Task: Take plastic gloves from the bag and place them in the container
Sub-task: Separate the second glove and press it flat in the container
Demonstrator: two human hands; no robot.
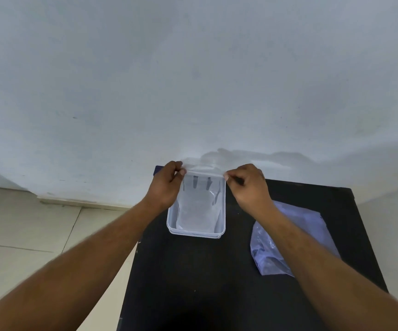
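The head camera looks down over two bare forearms reaching forward across a black table (193, 271) that stands against a pale wall (193, 68).

A clear rectangular container (172, 225) sits near the table's far left corner, its long axis running from the near edge toward the wall. Above it, a thin transparent plastic glove (199, 204) is stretched out flat between both hands. The glove's long axis follows the container's: its fingers point toward the wall, and its cuff end reaches down toward the container's near wall. Dark slits between the glove's fingers show through near its far end. Whether the glove rests on the container floor or hangs just over it cannot be told.

The left hand (165, 187) is closed in a narrow pinch, thumb against fingertips, on the glove's far left corner, over the container's far left rim. The right hand (248, 185) is pinched shut the same way on the glove's far right corner, just beyond the container's far right rim.

A crumpled, bluish translucent plastic bag (267, 249) lies flat toward the table's right edge, well apart from the container, partly hidden under the right forearm.

Pale floor tiles (26, 235) show left of the table.
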